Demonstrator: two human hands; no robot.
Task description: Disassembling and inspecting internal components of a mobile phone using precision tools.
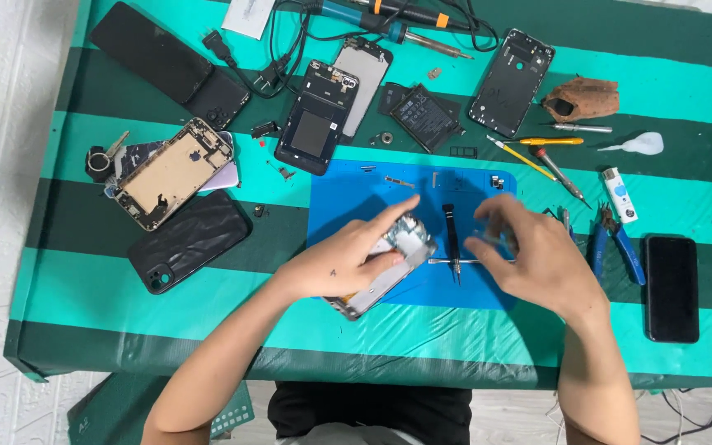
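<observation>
The table (125,288) wore a cloth striped in 2 greens, with a blue mat (348,194) at its middle. On that mat the left hand (348,259) gripped an opened phone (389,268), fingers wrapped over it. The right hand (537,255) hovered just beside, fingers curled, pinching a small part too tiny to identify.

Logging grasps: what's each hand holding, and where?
Left hand grips the opened phone by its upper end, over the blue mat. Right hand pinches something too small to identify.

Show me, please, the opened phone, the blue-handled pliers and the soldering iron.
opened phone (405,247): head view, exposed upper inside.
blue-handled pliers (628,255): head view, right handle.
soldering iron (356,14): head view, blue grip.
</observation>
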